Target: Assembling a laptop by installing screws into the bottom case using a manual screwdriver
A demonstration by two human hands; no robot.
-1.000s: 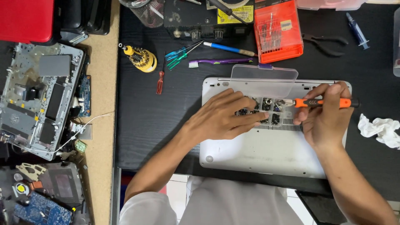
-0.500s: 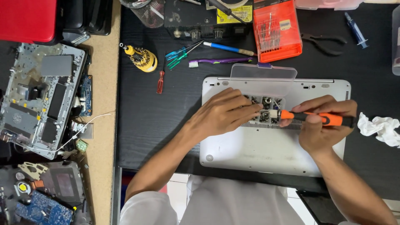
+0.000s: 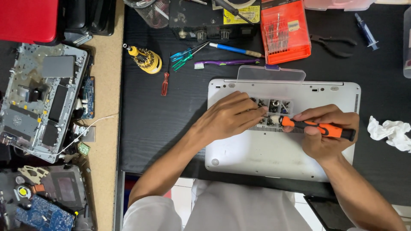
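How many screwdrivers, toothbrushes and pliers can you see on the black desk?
Screwdrivers: 4 - orange one in the right hand, yellow one, small red one, blue-handled one
Toothbrushes: 1 - purple toothbrush
Pliers: 1 - black pliers
Total: 6
The left hand rests at the clear screw tray.

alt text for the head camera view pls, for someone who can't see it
Seen from above, a person's right hand holds an orange-handled screwdriver over a small clear compartment box of screws on an upturned silver laptop, the left hand reaching into the box. Tools and dismantled laptop parts lie around.
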